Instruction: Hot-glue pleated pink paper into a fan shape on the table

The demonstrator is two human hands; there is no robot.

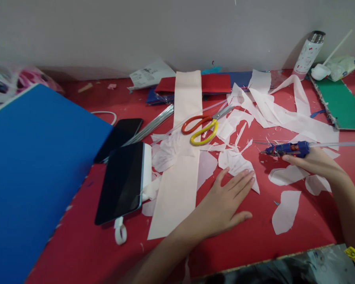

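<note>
My left hand point(229, 197) lies flat with spread fingers, its fingertips over a pale pink petal-shaped piece point(238, 161) with creases. In my right hand point(316, 161) is a blue hot glue gun point(288, 149), its nozzle pointing left and a clear glue stick point(340, 144) sticking out of its back. Under and below the gun lie cut pale pieces, one of them a loose petal shape point(286, 212). Scissors point(207, 125) with one red and one yellow handle rest partly on a long pale pink strip point(179, 197). A creased petal piece point(167, 152) sits at the strip's left edge.
A tablet point(121, 183) and a phone point(121, 136) lie left, with thin wires point(154, 122) across them. A big blue board point(41, 173) covers the left side. Fabric scraps point(301, 122) spread at the back right, near a thermos point(309, 55) and a green board point(344, 102).
</note>
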